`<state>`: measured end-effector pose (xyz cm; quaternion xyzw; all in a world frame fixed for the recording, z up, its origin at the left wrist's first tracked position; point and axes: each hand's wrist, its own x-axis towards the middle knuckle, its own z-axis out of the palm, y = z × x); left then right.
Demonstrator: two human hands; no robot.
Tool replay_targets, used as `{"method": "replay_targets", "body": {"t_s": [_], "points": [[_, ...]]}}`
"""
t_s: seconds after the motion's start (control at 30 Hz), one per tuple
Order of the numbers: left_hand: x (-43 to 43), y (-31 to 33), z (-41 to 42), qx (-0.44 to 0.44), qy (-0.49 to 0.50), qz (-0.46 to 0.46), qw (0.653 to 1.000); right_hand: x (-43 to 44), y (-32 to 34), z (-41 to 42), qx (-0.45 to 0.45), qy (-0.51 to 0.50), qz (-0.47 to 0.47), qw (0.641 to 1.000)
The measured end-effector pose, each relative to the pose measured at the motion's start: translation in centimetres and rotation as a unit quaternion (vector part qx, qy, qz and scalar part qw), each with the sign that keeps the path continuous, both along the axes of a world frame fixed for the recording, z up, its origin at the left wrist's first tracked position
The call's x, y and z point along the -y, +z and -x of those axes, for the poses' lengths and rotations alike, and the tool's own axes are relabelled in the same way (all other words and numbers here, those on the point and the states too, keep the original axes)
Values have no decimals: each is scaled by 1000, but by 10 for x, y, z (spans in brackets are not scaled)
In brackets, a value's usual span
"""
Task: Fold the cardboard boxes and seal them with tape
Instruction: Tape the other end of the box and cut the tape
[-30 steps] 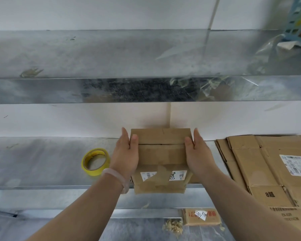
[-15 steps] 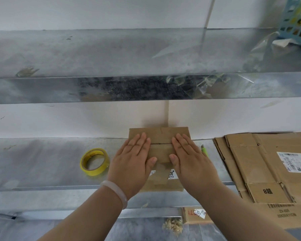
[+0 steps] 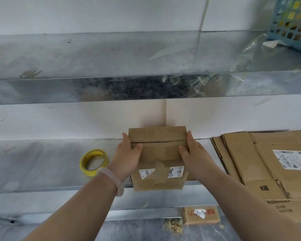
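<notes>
— Where's the box?

— The cardboard box sits at the centre of the frame on the metal shelf, its near end hanging over the front edge. My left hand clasps its left side, my right hand its right, thumbs on the closed top flaps.

— And the tape?

— The yellow tape roll lies flat left of centre, near my left wrist. Flattened cartons are stacked at the right.
</notes>
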<state>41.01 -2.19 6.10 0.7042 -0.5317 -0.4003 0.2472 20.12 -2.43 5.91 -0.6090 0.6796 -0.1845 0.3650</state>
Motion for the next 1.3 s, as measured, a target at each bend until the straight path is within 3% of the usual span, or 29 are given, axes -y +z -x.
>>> {"method": "replay_targets", "body": {"t_s": [0.17,0.27,0.43,0.57,0.67,0.83,0.97,1.03,1.3], "points": [[-12,1,-4,-81,-6,0,997,-24,-15,0,173,-132,-7,976],[-29,-7,-1,-146,35,53,987,-42,-17,-3,204,-156,-11,966],[-51,-12,-22,-201,39,91,975,-69,8,-1,203,-98,80,971],[-60,-15,-49,-86,-45,153,983,-87,25,-6,110,-32,138,984],[-68,-19,-57,-50,-94,187,977,-94,37,-16,29,49,211,976],[-81,-40,-64,-28,-80,234,969,-86,29,-26,-76,146,304,938],[-96,-65,-54,-69,-72,216,971,-77,4,-39,-190,304,363,860],[-99,-72,-50,-91,-49,214,971,-71,-8,-43,-197,359,380,829],[-89,-62,-57,-51,-44,278,958,-36,-7,-37,-202,389,400,805]]}}
